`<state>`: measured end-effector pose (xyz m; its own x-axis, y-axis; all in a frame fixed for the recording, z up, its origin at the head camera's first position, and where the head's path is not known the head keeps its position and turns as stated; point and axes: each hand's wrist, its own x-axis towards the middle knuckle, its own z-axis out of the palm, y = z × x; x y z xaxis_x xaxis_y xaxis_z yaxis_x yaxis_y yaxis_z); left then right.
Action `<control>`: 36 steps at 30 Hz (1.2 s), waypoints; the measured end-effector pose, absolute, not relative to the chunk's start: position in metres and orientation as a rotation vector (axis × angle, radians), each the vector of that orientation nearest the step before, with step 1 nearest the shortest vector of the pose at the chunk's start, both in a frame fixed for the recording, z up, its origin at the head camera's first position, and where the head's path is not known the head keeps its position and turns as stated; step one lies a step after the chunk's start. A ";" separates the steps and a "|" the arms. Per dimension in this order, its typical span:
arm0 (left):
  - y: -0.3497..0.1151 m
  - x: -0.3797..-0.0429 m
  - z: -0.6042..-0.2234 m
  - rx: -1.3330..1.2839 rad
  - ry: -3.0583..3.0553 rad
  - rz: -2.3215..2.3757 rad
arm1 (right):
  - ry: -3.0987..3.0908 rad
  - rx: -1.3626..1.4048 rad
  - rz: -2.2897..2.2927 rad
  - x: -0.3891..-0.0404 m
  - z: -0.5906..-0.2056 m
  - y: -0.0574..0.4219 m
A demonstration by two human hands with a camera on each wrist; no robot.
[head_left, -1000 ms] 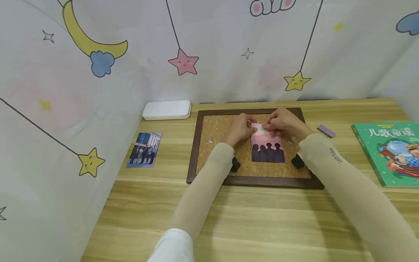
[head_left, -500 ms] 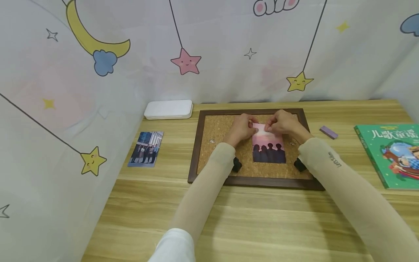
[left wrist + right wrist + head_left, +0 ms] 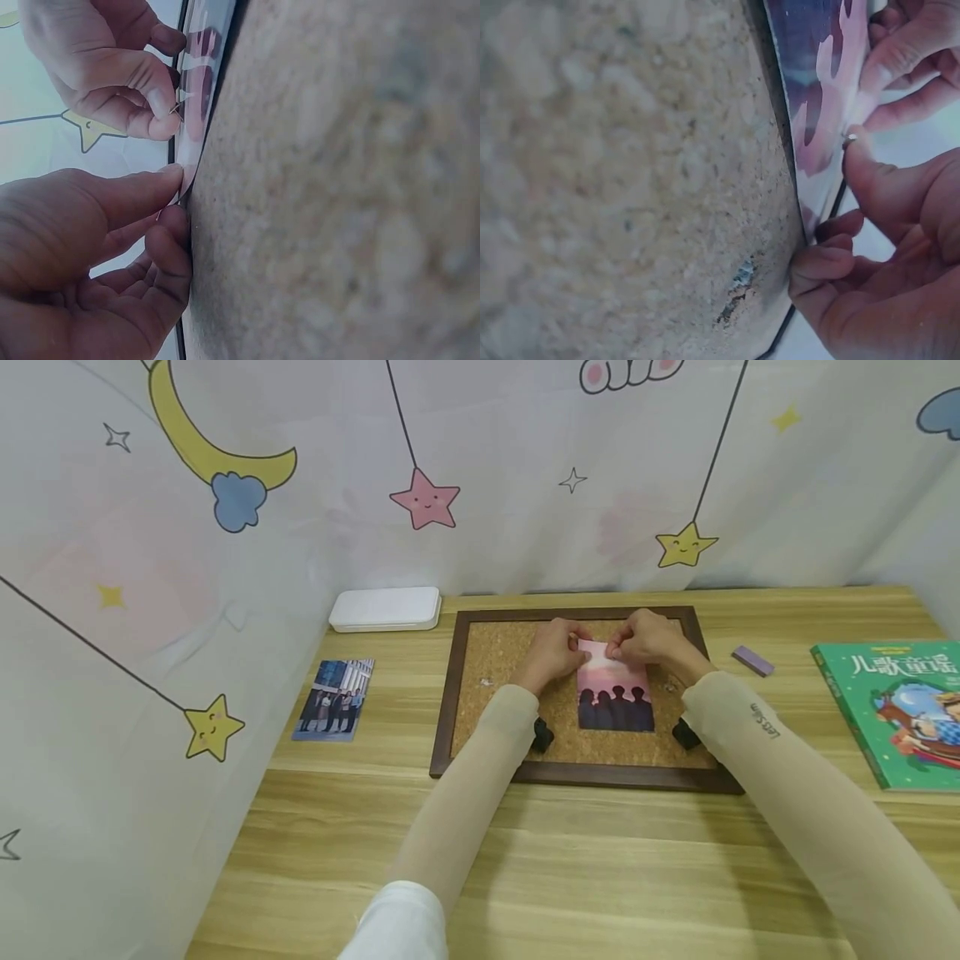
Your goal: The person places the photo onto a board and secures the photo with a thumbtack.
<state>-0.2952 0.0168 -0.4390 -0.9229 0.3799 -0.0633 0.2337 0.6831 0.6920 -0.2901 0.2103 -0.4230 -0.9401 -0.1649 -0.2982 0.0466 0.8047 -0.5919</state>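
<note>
A pink sunset photo (image 3: 613,693) with dark silhouettes lies over the framed cork board (image 3: 502,727). My left hand (image 3: 551,653) pinches its top left corner between thumb and fingers, as the left wrist view shows. Near the photo's top edge, to the right, my right hand (image 3: 649,639) holds a small metal pin (image 3: 850,138) between thumb and forefinger. The left wrist view shows the pin's thin shaft close to the print. Whether its point touches the photo I cannot tell. The photo's upper part stands slightly off the cork.
Small shiny bits (image 3: 486,682) sit on the cork on either side. A second photo (image 3: 332,702) lies left of the board, below a white case (image 3: 385,609). To the right are a purple eraser-like block (image 3: 752,661) and a green book (image 3: 892,718).
My right hand's fingers have drawn closer together at the photo's upper edge since a second ago. The head view has shifted slightly. My left hand keeps its place on the corner.
</note>
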 end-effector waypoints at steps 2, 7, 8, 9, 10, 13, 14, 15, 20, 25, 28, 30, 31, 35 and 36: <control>0.017 -0.295 -0.439 0.496 2.692 1.071 | 2.659 -0.095 -0.882 -0.291 -0.423 0.211; 0.017 -0.295 -0.439 0.499 2.694 1.070 | 2.669 -0.112 -0.881 -0.293 -0.424 0.213; 0.017 -0.295 -0.440 0.501 2.693 1.070 | 2.667 -0.107 -0.881 -0.293 -0.424 0.213; 0.017 -0.295 -0.439 0.502 2.697 1.064 | 2.664 -0.098 -0.881 -0.293 -0.424 0.213; 0.017 -0.296 -0.439 0.503 2.695 1.060 | 2.662 -0.093 -0.878 -0.294 -0.425 0.213; 0.018 -0.296 -0.439 0.504 2.696 1.047 | 2.654 -0.076 -0.873 -0.293 -0.423 0.213; 0.019 -0.296 -0.439 0.505 2.696 1.042 | 2.647 -0.072 -0.877 -0.293 -0.423 0.213; 0.019 -0.297 -0.440 0.507 2.697 1.036 | 2.643 -0.072 -0.878 -0.292 -0.422 0.213; 0.020 -0.297 -0.441 0.491 2.711 1.030 | 2.632 -0.076 -0.884 -0.291 -0.422 0.212; 0.020 -0.294 -0.438 0.445 2.737 1.017 | 2.624 -0.044 -0.887 -0.292 -0.423 0.210; 0.021 -0.293 -0.437 0.429 2.735 1.023 | 2.622 -0.032 -0.885 -0.293 -0.424 0.210; 0.021 -0.293 -0.437 0.421 2.731 1.024 | 2.626 -0.029 -0.881 -0.294 -0.425 0.210; 0.021 -0.293 -0.438 0.420 2.733 1.023 | 2.625 -0.025 -0.880 -0.294 -0.425 0.210; 0.021 -0.293 -0.439 0.416 2.737 1.016 | 2.633 -0.017 -0.867 -0.294 -0.424 0.209; 0.022 -0.293 -0.439 0.417 2.735 1.018 | 2.631 -0.007 -0.862 -0.294 -0.424 0.210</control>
<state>-0.2929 0.0216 -0.4390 -0.9417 0.3263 -0.0818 0.1933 0.7240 0.6621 -0.2937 0.2097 -0.4240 -0.9312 -0.1182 -0.3448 0.1089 0.8126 -0.5726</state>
